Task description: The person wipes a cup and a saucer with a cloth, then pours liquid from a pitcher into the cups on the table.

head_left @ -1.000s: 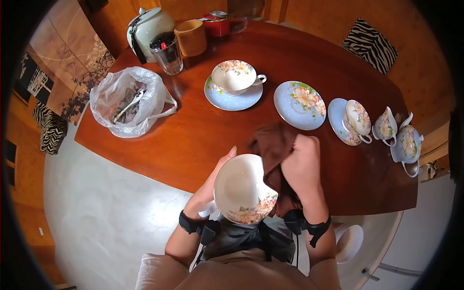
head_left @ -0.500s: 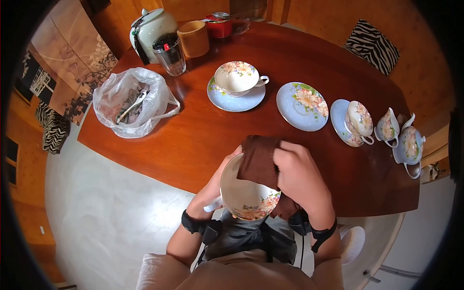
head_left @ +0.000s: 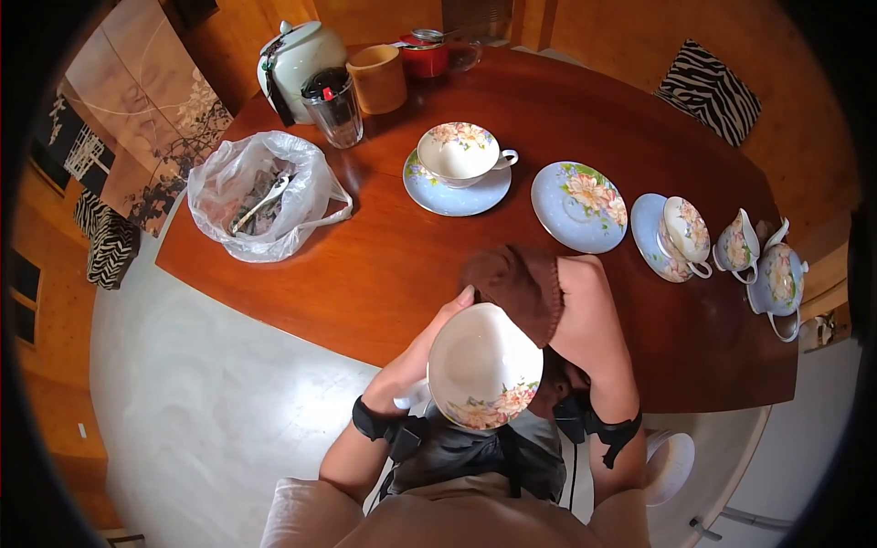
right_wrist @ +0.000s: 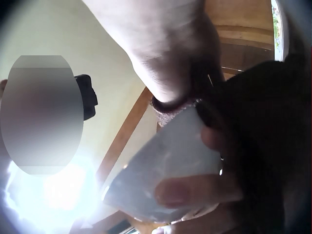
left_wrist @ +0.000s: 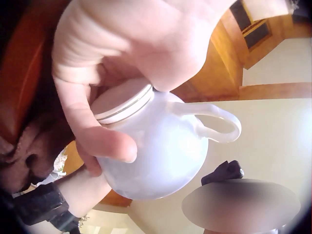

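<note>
A white floral teacup (head_left: pixel 477 365) is held over the lap, its mouth turned up toward the head camera. My left hand (head_left: pixel 422 352) grips it from the left and below. In the left wrist view, the curled fingers of that hand (left_wrist: pixel 114 53) wrap the cup's foot, while the pale blue outside (left_wrist: pixel 156 156) and the handle (left_wrist: pixel 226 122) show. My right hand (head_left: pixel 592 310) holds a brown cloth (head_left: pixel 521 283) against the cup's far right rim. The cloth hides that part of the rim and most of the right fingers.
Beyond the hands stand a teacup (head_left: pixel 457 151) on its saucer (head_left: pixel 443 199), a bare saucer (head_left: pixel 577 219), another cup (head_left: pixel 683 228), a creamer (head_left: pixel 734 245) and a teapot (head_left: pixel 779 274). A plastic bag (head_left: pixel 265 196), glass jar (head_left: pixel 335 114) and wooden cup (head_left: pixel 376 82) sit left.
The cloth passed from the right rim across the cup's mouth, then went back to the far right rim with my right hand. My left hand keeps its grip on the teacup.
</note>
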Motion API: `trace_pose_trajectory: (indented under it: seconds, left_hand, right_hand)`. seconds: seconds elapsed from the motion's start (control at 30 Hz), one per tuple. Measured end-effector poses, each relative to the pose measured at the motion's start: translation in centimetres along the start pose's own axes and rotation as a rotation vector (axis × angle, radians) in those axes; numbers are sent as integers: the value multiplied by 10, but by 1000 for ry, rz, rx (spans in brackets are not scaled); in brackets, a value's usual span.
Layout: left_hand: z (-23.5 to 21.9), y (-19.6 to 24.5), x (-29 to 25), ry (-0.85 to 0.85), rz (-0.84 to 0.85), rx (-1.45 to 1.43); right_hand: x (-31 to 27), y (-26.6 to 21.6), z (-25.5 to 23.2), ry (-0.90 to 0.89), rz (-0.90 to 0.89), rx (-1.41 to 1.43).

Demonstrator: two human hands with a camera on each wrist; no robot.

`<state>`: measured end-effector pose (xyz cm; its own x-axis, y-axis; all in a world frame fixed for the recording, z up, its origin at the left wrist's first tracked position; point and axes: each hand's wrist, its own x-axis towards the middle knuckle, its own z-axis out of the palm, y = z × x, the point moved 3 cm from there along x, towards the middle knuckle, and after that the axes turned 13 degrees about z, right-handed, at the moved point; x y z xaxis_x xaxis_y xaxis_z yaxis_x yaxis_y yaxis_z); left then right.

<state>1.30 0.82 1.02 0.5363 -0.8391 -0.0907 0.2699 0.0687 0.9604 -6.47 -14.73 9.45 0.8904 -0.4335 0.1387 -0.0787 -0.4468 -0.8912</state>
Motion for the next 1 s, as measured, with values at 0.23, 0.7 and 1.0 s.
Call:
trace_pose_trajectory:
  seconds: [0.23, 0.7, 1.0]
  left_hand:
    - [4, 7, -4, 52, 4, -226]
    - [-4, -27, 11, 139, -75, -398]
    - [9, 9, 0, 262, -114, -333]
  right_hand:
    - [-5, 21, 4, -64, -81, -121]
    - [-4, 9, 6, 249, -124, -240]
    - [-14, 15, -17, 252, -68, 49]
